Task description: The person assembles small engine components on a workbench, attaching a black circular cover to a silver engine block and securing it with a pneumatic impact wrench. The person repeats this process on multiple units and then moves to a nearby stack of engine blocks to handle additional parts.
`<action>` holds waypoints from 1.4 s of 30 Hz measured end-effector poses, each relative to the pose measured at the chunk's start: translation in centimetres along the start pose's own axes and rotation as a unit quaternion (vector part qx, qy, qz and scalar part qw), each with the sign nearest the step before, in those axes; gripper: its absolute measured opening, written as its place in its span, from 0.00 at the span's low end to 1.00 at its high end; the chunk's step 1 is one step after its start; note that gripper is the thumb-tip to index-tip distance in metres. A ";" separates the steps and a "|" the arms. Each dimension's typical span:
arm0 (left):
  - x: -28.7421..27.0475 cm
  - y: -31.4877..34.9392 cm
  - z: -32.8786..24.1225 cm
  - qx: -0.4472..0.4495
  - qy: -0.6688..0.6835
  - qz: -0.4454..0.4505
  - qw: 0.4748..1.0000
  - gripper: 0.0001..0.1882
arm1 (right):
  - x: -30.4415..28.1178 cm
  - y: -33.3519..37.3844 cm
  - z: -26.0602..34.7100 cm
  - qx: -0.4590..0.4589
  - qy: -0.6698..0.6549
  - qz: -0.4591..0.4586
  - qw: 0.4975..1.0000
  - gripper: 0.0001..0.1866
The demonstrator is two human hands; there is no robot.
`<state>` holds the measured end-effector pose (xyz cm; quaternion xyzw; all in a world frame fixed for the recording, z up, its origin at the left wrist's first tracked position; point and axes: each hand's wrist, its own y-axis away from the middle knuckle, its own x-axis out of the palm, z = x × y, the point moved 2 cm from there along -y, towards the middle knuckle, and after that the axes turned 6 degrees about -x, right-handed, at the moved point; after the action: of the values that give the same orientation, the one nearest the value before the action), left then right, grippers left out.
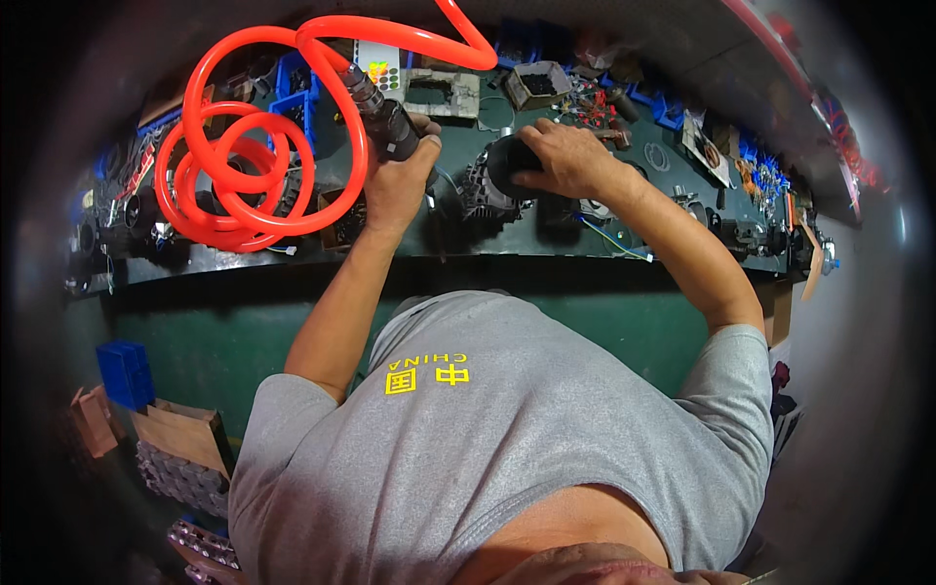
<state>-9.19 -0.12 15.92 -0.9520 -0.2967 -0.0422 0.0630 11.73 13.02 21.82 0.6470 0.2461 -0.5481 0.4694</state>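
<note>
Looking down from head height, we see nearest to us the wearer's grey T-shirt (546, 409) with yellow printing, and off to the lower left a blue bin (125, 373) beside a cardboard box (180, 429) on the green floor. Beyond the body runs a dark green desk (546, 239), with a thin bundle of coloured wires (619, 242) near its front edge. The left hand (398, 185) is wrapped firmly around a dark, cylindrical powered tool (390, 127); we cannot make out its working tip. The right hand (570, 161) curls over a round black piece (509, 166), fingers bent around its top and side. That piece sits against a finned metal part (478, 190), which lies on the desk between the hands. We judge the work to be under way, since part and tool are both in use, but we cannot tell whether anything is fastened yet or how much remains. A bright red-orange hose (400, 34) loops above the desk's left side. Farther back stand an open carton (546, 100) of small dark pieces and blue trays (304, 102).
</note>
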 end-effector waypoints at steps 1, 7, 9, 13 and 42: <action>0.0 0.0 0.0 -0.001 0.004 0.002 1.000 0.09 | 0.0 0.1 0.0 -0.047 -0.002 -0.022 0.999 0.29; 0.3 -0.3 -0.5 -0.007 0.041 0.011 0.999 0.08 | 0.8 0.1 0.0 -0.155 0.065 -0.043 0.985 0.34; 0.3 -0.2 -0.4 -0.002 0.031 0.013 0.999 0.07 | -0.3 0.0 0.3 -0.091 0.062 -0.057 0.992 0.27; 0.3 -0.4 0.1 0.004 0.019 0.011 1.000 0.07 | -0.8 0.6 -1.0 0.057 0.053 -0.127 0.989 0.37; -4.7 2.0 9.4 -0.192 -0.011 -0.001 0.981 0.12 | -1.8 -0.2 0.6 0.085 0.066 -0.141 0.984 0.40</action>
<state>-11.51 -2.98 5.93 -0.9465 -0.2849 -0.0874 -0.1240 10.73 12.95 23.47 0.6783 0.3178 -0.5837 0.3133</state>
